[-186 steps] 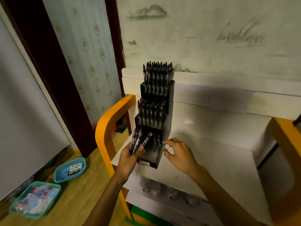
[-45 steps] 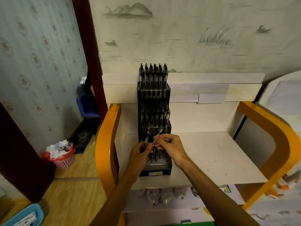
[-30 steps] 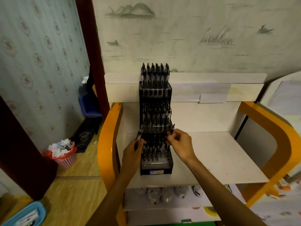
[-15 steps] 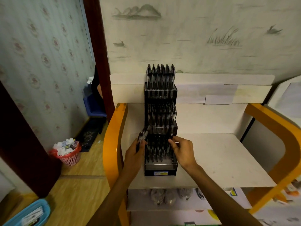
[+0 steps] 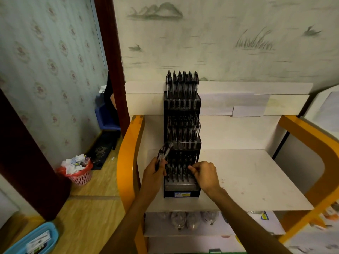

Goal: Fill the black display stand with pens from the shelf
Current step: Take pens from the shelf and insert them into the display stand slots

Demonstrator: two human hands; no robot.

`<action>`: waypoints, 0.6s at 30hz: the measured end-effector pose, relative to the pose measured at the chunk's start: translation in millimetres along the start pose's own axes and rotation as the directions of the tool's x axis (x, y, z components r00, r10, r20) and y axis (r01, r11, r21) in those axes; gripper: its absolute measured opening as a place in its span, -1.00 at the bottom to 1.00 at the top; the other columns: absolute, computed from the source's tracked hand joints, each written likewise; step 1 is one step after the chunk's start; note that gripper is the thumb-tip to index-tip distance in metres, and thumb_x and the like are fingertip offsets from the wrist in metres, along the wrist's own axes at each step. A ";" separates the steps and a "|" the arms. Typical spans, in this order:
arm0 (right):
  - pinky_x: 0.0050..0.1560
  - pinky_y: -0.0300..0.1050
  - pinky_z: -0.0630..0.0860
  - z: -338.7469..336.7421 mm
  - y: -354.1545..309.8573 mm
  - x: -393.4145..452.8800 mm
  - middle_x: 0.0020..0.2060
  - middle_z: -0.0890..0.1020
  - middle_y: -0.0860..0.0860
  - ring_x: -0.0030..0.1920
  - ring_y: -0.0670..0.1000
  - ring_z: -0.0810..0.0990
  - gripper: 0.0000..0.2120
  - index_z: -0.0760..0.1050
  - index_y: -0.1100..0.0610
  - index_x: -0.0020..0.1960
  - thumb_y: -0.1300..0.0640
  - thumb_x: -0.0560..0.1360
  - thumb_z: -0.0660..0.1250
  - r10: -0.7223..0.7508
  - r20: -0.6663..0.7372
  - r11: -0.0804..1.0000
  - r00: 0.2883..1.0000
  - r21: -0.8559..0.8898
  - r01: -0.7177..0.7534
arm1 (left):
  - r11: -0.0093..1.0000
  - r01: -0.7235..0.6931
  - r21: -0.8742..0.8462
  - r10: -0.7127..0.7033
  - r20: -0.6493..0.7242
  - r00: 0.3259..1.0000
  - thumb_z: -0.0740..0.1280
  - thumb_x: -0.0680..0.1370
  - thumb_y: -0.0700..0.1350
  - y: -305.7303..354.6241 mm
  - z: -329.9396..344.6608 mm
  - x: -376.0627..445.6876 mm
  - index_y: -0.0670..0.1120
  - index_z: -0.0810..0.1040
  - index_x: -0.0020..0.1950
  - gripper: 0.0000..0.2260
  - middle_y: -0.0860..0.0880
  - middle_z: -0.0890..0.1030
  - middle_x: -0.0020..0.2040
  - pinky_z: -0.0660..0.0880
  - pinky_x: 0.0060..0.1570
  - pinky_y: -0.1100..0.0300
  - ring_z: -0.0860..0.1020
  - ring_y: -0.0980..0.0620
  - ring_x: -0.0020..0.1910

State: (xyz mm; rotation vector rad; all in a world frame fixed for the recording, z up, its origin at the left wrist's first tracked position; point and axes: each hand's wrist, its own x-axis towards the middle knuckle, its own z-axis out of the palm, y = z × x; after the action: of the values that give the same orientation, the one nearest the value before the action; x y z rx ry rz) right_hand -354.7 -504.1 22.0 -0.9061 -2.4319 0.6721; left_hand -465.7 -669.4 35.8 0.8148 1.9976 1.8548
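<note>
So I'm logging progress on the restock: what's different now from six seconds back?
The bottom tier of the black display stand went from nearly bare to several rows of pens. The bundle of pens gripped by the left hand has thinned. The right hand, then open beside the stand, now has its fingers curled at the bottom tier's right side. The upper two tiers stay full.

Person, two forearms: left hand (image 5: 154, 173) and right hand (image 5: 205, 174) bare; no sleeves, gloves, rings or watch are seen.
</note>
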 end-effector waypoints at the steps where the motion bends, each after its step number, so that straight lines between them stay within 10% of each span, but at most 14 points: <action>1: -0.24 -0.11 0.51 -0.1 0.1 0.6 -0.35 0.67 0.11 -0.36 0.00 0.55 -0.72 0.68 0.18 -0.22 0.03 0.56 0.40 0.011 0.012 1.000 1.000 -0.001 -0.011 | 1.000 -0.006 0.002 0.006 0.005 1.000 0.18 0.69 -0.06 -1.1 0.8 0.4 -0.13 0.54 0.02 -0.79 0.03 0.47 -0.36 0.33 -0.41 0.43 0.41 0.25 -0.46; 8: -0.25 -0.20 0.51 -4.9 -5.2 -2.9 -0.46 0.65 -0.04 -0.40 -0.10 0.60 -0.62 0.63 0.09 -0.38 -0.03 0.57 0.37 0.053 -0.014 0.963 0.999 0.266 -0.047 | 1.000 -0.003 0.023 0.001 0.076 0.997 0.28 0.65 -0.05 -11.9 10.6 3.8 -0.13 0.48 -0.06 -0.83 0.11 0.49 -0.33 0.41 -0.28 0.43 0.47 0.21 -0.31; 18: -0.13 -0.18 0.62 -34.9 -30.5 0.3 -0.07 0.74 0.08 -0.06 0.06 0.71 -0.78 0.64 0.21 0.15 0.17 0.53 0.42 0.043 0.198 0.545 0.979 0.817 -0.189 | 0.999 -0.012 0.034 0.008 0.132 0.991 0.25 0.66 -0.06 -10.0 28.2 3.3 0.01 0.62 0.00 -0.84 0.11 0.61 -0.30 0.40 -0.33 0.45 0.53 0.25 -0.33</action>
State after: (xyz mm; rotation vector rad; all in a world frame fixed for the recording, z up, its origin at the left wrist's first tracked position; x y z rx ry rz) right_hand -349.6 -514.4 67.0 -0.5921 -1.7612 1.8080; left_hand -454.3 -644.8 23.0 0.9334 1.9516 1.7279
